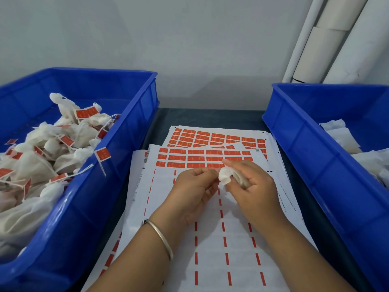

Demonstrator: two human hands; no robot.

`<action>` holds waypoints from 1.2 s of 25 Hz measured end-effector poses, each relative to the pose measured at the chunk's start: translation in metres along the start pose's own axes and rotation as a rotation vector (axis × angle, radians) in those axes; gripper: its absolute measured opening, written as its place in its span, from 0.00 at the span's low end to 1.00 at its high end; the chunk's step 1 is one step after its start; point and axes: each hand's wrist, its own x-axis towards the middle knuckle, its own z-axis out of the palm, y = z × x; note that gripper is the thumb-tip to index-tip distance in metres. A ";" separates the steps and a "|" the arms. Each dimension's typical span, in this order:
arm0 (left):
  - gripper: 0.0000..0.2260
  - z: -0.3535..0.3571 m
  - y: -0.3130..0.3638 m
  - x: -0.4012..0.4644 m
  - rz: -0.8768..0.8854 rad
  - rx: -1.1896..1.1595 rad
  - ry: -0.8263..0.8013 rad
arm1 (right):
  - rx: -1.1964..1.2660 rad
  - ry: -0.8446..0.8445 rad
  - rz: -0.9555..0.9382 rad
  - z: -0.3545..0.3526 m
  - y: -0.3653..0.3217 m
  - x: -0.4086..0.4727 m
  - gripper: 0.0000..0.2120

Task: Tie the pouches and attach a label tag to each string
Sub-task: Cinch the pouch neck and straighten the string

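A small white pouch (226, 175) is held above the label sheets, gripped by my right hand (254, 186) with its fingers curled round the body. My left hand (193, 186) pinches at the pouch's neck from the left; the string is too thin to make out. Sheets of red label tags (210, 157) lie on the table just behind the hands, with the near part of the top sheet (208, 239) peeled bare. Tied pouches with red tags (63, 144) fill the blue bin on the left (117, 165).
A second blue bin (315, 157) on the right holds flat white pouches (345, 135). White tubes (328, 39) lean in the back right corner against a grey wall. A silver bangle (162, 237) circles my left wrist.
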 end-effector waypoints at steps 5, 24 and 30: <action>0.06 -0.003 0.001 0.002 -0.003 0.020 0.021 | -0.034 -0.035 0.000 0.000 0.003 0.002 0.14; 0.04 0.003 0.000 -0.003 0.188 0.562 0.067 | -0.005 -0.153 0.306 0.001 0.013 0.009 0.05; 0.04 0.002 -0.003 -0.001 0.358 0.689 0.162 | -0.012 -0.155 0.360 0.005 0.006 0.007 0.07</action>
